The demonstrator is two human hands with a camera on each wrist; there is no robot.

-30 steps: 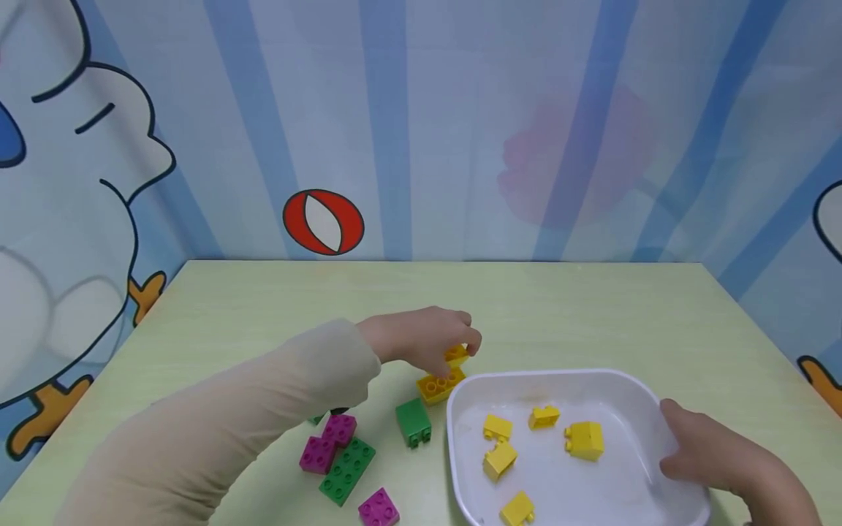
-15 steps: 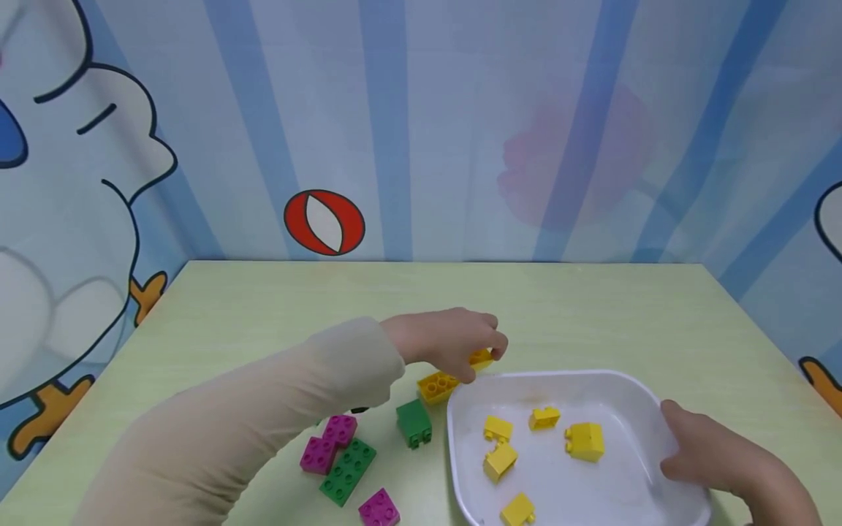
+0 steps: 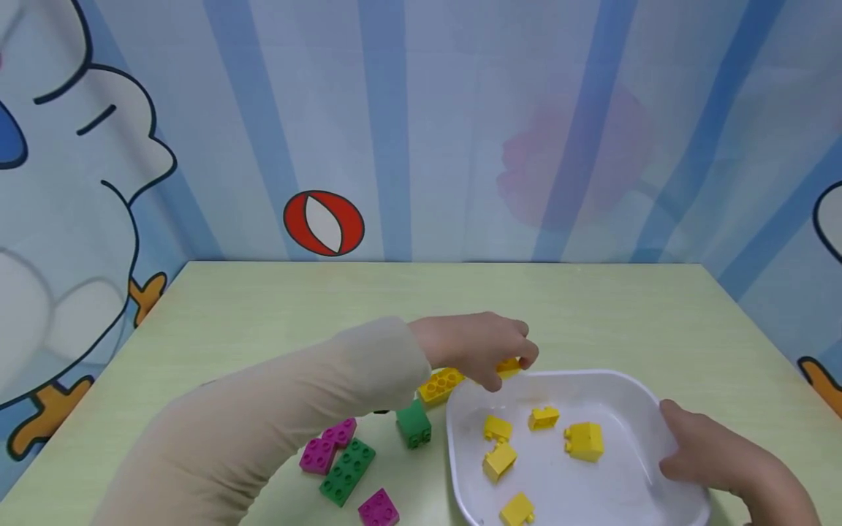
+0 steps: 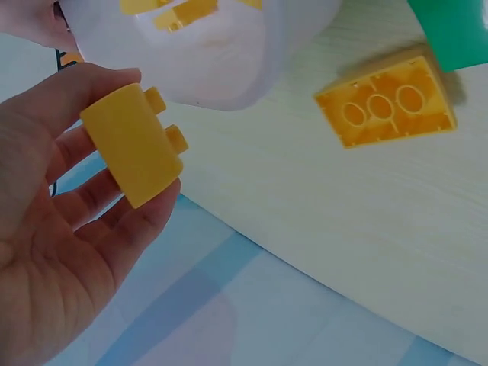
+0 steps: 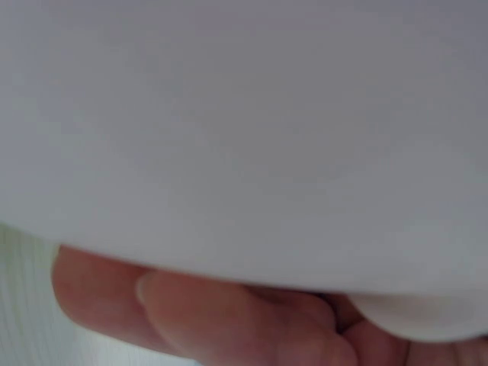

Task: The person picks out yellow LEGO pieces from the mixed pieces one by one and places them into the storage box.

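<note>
My left hand (image 3: 476,345) reaches over the far left corner of the white tray (image 3: 618,377). Thumb and fingertips pinch a yellow building block (image 4: 133,145) with a rounded face and studs on one side, plain in the left wrist view. Behind the hand, a longer yellow block (image 4: 389,99) lies on the table with its hollow underside showing. My right hand (image 3: 730,449) grips the tray's right side, thumb over the rim; in the right wrist view its fingers (image 5: 213,316) curl beneath the tray wall. Several yellow blocks (image 3: 585,441) lie inside the tray.
Left of the tray lie a green block (image 3: 414,424), a long green block (image 3: 347,471) and magenta blocks (image 3: 378,508), some partly covered by the left sleeve (image 3: 296,409). A printed curtain (image 3: 447,131) stands behind the table's far edge.
My left hand has moved right with the yellow block, from above the longer yellow block to the tray's far left corner. The right hand and tray have stayed put.
</note>
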